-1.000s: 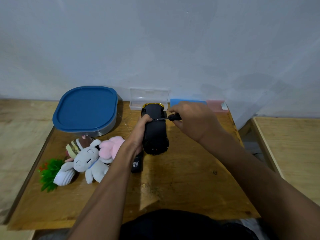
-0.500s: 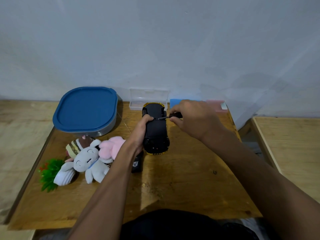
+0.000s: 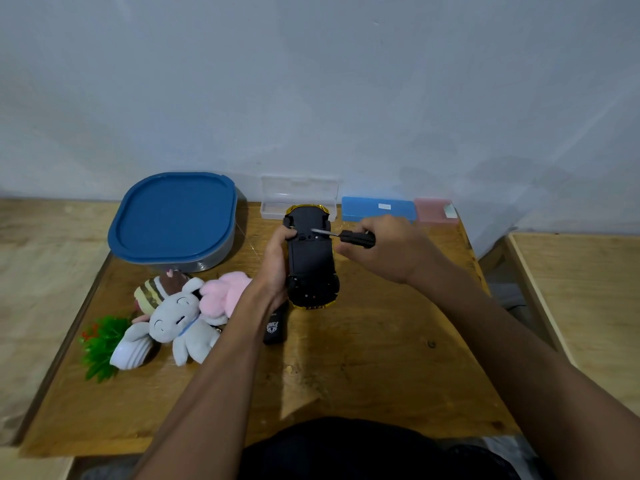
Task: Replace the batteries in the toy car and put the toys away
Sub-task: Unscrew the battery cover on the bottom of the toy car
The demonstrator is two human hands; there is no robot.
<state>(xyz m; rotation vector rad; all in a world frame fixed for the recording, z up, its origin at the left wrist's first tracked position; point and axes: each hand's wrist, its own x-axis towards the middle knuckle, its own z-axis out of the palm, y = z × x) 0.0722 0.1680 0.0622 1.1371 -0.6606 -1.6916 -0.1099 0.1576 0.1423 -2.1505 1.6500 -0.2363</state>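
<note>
More screwdriver (image 3: 356,238) handle in view vs. before

A plain room in a home, by the look of it — a bare painted wall (image 3: 311,81) behind a rough plywood counter (image 3: 363,368). Plush toys (image 3: 180,320) and a small fake plant (image 3: 100,344) lie beside a blue-lidded tub (image 3: 173,216), with plastic cases (image 3: 377,208) (clear, blue, pink) lined along the wall.

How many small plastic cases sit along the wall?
3: a clear case behind the toy car; a blue case right of it; a pink case beside that, farthest right. Another might hide behind the right hand.
</note>
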